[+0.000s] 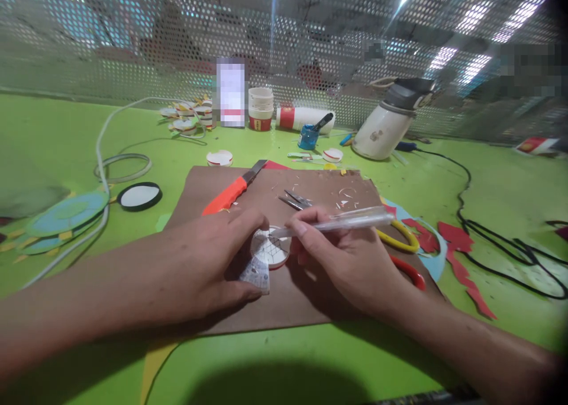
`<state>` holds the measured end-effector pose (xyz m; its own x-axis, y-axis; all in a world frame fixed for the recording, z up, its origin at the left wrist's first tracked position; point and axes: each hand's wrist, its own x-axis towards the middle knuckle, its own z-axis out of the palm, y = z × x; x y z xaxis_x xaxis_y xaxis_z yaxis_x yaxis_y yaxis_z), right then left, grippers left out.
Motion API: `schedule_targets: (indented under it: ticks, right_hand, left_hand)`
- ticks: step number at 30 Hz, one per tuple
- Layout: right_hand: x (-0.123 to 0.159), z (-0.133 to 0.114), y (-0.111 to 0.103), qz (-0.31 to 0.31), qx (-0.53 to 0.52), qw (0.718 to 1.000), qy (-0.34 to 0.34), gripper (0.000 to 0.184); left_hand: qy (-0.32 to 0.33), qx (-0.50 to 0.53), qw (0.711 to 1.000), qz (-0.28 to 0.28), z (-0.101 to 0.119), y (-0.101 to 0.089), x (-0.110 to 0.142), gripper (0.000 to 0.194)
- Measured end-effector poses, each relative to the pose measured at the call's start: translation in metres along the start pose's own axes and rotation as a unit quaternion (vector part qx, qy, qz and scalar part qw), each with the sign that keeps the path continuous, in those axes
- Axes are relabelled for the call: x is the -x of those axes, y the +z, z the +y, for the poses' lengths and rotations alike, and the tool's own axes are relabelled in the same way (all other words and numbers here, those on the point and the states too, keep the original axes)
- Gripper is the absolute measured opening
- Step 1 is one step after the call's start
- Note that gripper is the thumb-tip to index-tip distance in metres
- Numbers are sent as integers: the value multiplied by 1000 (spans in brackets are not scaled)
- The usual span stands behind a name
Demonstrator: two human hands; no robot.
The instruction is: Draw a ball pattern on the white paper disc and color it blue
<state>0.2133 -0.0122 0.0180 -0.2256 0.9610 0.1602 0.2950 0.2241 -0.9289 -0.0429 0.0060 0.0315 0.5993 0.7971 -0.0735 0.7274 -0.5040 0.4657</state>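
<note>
On a brown board point(275, 310) lies a small white disc point(278, 252) with a red edge and dark lines drawn across its top. My left hand point(213, 251) presses a clear printed ruler point(256, 276) over the disc's left part, thumb and fingers closed about it. Between the fingers of my right hand point(344, 257) is a clear-barrelled pen point(355, 219), its tip reaching the disc beside the ruler. Scissors point(402, 235) with yellow and red handles lie partly under my right hand, blades pointing away. An orange utility knife point(226, 195) rests beyond my left hand.
A white jug point(381, 127), stacked paper cups point(260, 109), a lying cup point(306, 119) and a blue jar point(308, 138) stand along the back. Red scraps point(464, 257) and a black cable point(465, 192) are right; a white cable point(101, 151) and blue paper discs point(68, 216) left.
</note>
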Motion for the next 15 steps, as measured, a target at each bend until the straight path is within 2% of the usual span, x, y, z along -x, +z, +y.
schedule_targets:
  ticks: [5, 15]
  right_hand:
    - [0, -1, 0, -6, -10, 1000, 0, 17]
    - [0, -4, -1, -2, -2, 1000, -2, 16]
  left_hand:
    - [-6, -2, 1000, -4, 2, 1, -2, 46]
    - [-15, 8, 1000, -7, 2, 1, -1, 48]
